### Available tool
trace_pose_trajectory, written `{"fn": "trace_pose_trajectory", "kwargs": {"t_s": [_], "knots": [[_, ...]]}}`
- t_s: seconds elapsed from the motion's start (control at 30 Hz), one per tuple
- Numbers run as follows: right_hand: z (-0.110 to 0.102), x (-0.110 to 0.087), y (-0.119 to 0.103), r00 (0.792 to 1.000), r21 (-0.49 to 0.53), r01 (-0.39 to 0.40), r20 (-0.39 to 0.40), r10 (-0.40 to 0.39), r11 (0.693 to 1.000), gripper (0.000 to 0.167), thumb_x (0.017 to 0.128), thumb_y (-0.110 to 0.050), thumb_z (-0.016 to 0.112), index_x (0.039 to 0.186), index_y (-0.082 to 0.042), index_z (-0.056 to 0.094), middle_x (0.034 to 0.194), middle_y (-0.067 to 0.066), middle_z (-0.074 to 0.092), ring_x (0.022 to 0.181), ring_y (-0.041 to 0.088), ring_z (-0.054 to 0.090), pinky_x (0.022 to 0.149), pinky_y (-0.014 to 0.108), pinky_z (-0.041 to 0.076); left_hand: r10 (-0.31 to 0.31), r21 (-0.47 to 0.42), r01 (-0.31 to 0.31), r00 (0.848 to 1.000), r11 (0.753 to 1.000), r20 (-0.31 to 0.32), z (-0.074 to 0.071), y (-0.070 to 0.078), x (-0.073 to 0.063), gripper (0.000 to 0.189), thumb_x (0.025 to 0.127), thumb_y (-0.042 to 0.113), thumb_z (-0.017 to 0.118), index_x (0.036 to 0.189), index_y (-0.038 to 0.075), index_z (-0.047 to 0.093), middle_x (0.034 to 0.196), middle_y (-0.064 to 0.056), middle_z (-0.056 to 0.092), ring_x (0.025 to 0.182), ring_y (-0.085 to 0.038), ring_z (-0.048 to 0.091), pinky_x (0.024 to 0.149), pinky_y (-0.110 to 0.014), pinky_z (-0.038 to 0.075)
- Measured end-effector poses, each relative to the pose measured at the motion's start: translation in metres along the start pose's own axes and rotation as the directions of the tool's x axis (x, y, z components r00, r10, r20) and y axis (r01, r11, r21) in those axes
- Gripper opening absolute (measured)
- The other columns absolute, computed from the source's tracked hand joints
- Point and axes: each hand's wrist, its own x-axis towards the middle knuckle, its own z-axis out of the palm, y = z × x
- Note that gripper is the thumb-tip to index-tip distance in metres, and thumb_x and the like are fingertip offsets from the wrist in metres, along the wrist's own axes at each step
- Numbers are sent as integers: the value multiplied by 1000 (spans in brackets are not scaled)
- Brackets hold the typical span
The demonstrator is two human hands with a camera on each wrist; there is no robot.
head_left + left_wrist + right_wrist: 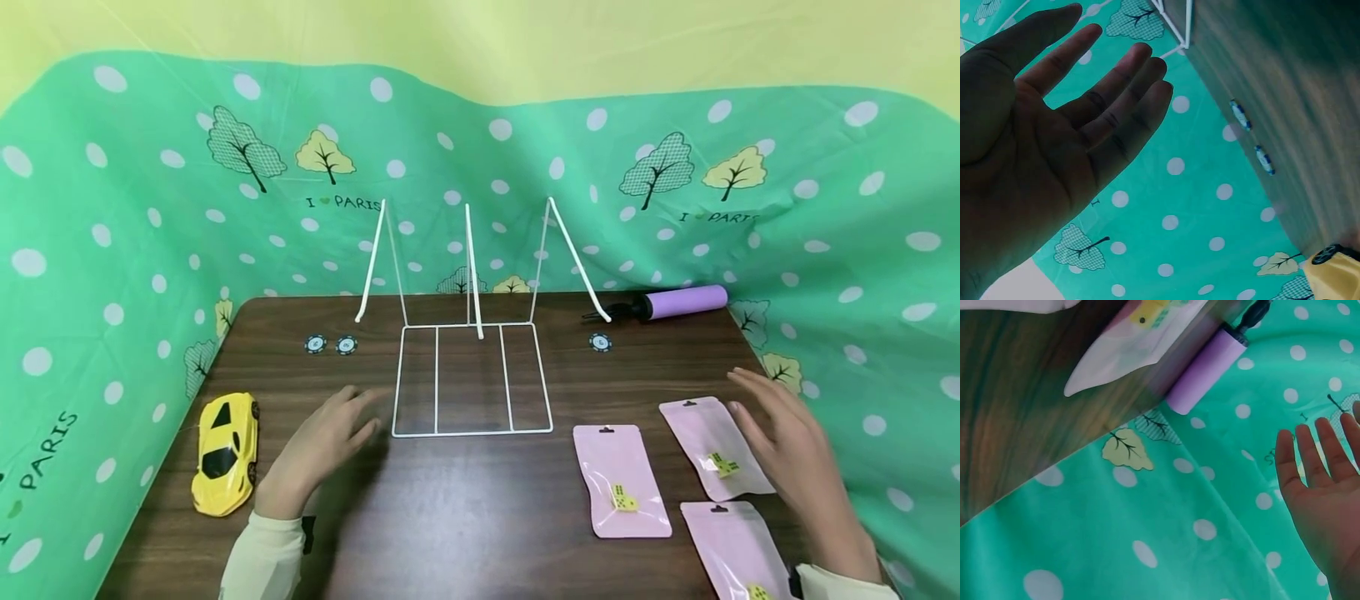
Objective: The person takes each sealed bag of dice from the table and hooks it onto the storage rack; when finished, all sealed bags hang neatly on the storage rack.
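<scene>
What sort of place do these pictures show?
Perhaps a makeshift booth for tabletop work: a green dotted cloth hangs behind and beside the brown table, and a white wire rack stands on it.

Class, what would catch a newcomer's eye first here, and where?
The tall white wire rack likely stands out first, toward the back of the brown wooden table. Next comes the glossy yellow toy car beside the person's left hand, then three pink plastic pouches near the right hand.

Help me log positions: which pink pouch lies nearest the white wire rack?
The leftmost pouch; the other two pouches lie farther right, toward the right hand.
</scene>
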Motion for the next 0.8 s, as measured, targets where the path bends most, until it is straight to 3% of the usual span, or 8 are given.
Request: {"fn": "trace_pose_trajectory", "kwargs": {"t_s": [0.13,0.23,0.37,0.47,0.57,0.7,0.8], "knots": [[-2,-8,5,999,10,-43,20,43,999,48,98,7,72,144,-1,65,141,27,64,132,-22,35,103,0,23,-27,9,27,1000,1000,10,6,-1,0,41,104,13,74,144,4,66,128,-22,66,117,-42,67,99,-59,55],[-5,-13,10,995,-10,-83,56,83,997,47,98,5,74,143,-2,66,139,27,65,121,-22,41,93,3,32,-35,-2,35,999,999,16,11,-1,-1,39,103,12,75,141,3,67,129,-23,66,117,-43,68,100,-59,55],[-5,-20,14,988,-59,-119,93,125,991,43,98,1,76,141,-2,67,138,25,66,99,-11,48,79,14,37,-23,-30,24,999,999,30,16,-3,0,38,102,9,75,139,2,68,126,-22,69,114,-40,69,98,-58,56],[-2,-27,16,986,-68,-128,102,134,989,41,98,1,76,138,-1,68,138,25,66,101,9,58,83,13,36,-21,-52,24,999,998,47,19,-5,1,37,103,8,73,139,2,68,127,-21,71,117,-41,69,100,-58,55],[-1,-32,18,982,-69,-146,111,153,987,39,100,-2,75,139,-2,67,139,24,65,113,20,57,87,6,30,-31,-67,35,998,997,54,23,-6,3,35,103,9,73,137,3,69,130,-19,72,126,-46,66,104,-62,52],[-2,-37,21,976,-66,-178,115,185,982,37,104,-4,71,141,-1,66,141,25,63,127,23,56,96,2,25,-26,-105,32,998,994,59,30,-8,6,32,101,7,76,132,4,72,118,-16,73,113,-40,70,97,-57,56],[-1,-42,23,972,-62,-200,117,206,978,37,105,-4,69,142,1,64,142,28,61,133,40,56,106,3,16,-8,-132,17,998,991,62,36,-10,8,28,99,4,77,126,4,73,108,-12,70,99,-31,69,87,-50,58]]}}
